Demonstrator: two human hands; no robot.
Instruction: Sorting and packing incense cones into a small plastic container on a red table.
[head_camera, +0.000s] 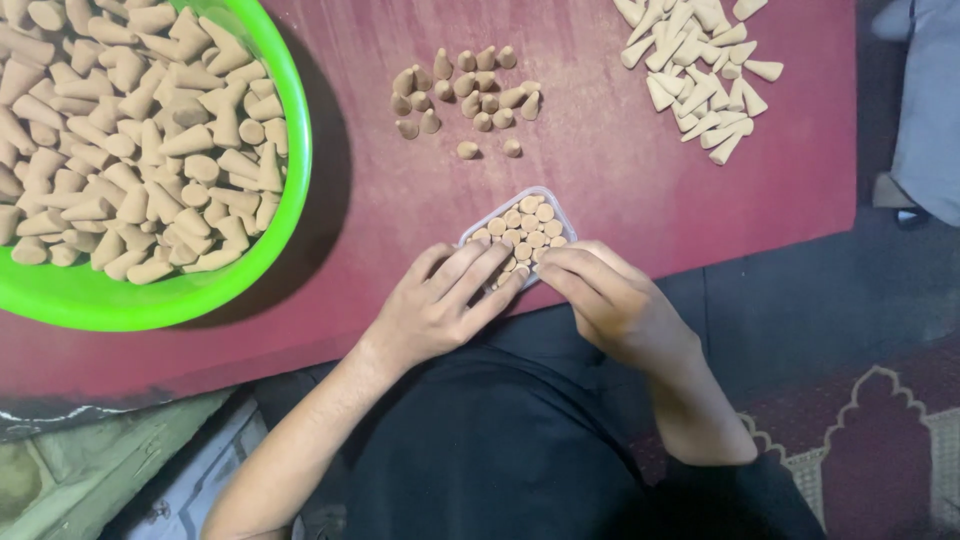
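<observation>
You are pressing your left hand (440, 300) flat, fingers extended, against the near edge of the small clear tray (520, 230), while your right hand (600, 290) is pinching its right rim. Upright brown cones (525, 225) are filling it. Beyond your hands, loose cones (465, 95) are lying on the red surface (600, 160); far left, a green bowl (290, 120) is holding many more.

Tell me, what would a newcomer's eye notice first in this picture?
Probably the green bowl at upper left, heaped with tan cones. Next, at the centre, both hands meet over a small clear tray packed with upright cones: the left hand lies on its near edge and the right hand touches its near side. Two loose cone piles lie beyond on the red table.
</observation>
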